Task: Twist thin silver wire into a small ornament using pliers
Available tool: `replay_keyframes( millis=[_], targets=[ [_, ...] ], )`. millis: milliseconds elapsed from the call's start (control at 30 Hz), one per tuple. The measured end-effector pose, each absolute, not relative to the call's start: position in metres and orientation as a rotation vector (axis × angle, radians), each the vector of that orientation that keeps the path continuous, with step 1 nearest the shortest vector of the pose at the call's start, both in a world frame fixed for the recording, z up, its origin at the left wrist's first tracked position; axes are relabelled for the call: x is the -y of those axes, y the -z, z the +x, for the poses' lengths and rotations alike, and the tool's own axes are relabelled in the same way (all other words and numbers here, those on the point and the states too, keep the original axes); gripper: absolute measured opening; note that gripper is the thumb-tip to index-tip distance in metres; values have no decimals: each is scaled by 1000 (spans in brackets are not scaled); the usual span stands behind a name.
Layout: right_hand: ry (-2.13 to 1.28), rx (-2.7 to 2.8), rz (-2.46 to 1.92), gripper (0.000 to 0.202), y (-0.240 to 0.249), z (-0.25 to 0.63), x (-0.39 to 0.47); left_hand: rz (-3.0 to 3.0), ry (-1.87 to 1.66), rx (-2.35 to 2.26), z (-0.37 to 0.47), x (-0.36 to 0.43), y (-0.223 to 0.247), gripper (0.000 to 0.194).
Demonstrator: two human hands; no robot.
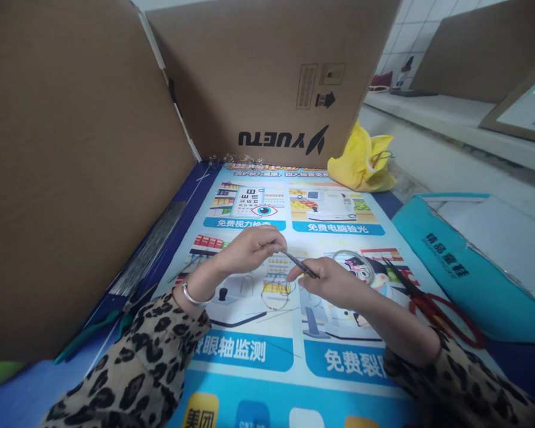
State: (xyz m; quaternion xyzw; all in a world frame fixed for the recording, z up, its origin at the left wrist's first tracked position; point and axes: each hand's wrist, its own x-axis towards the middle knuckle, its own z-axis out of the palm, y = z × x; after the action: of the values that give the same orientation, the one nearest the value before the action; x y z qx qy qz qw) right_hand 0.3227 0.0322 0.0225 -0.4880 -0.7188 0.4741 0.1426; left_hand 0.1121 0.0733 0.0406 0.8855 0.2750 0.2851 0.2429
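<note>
My right hand (pixel 334 282) is closed around a slim dark metal tweezers-like tool (pixel 301 264), which points up and left. At its tip, my left hand (pixel 261 246) is closed in a pinch; what lies between those fingers is too small to make out. Under the hands there is a thin wire loop (pixel 275 295), and whether it joins either hand cannot be seen. Several loose wire pieces lie about it on the printed poster (pixel 249 380). Just beyond my right hand rests a pale round coil (pixel 354 252).
Red-handled scissors (pixel 446 318) lie by my right forearm, beside a turquoise box (pixel 468 267). A wire bundle (pixel 149 249) and a green-handled tool (pixel 89 336) are at left. Cardboard panels (pixel 267 71) wall the back and left. A yellow bag (pixel 361 160) and small wire pieces (pixel 236 160) sit behind.
</note>
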Motion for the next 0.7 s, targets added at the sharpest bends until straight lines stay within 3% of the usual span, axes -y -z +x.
replay_keyframes(
  millis=[200,700],
  targets=[
    [-1153,2266,-1425,26,-27,330,-33,2432,-699,-669,113,-73,-40,22],
    [-1470,2300,-1348,21,-31,344,-45,2602,-637,-762,119,-66,-40,24]
  ],
)
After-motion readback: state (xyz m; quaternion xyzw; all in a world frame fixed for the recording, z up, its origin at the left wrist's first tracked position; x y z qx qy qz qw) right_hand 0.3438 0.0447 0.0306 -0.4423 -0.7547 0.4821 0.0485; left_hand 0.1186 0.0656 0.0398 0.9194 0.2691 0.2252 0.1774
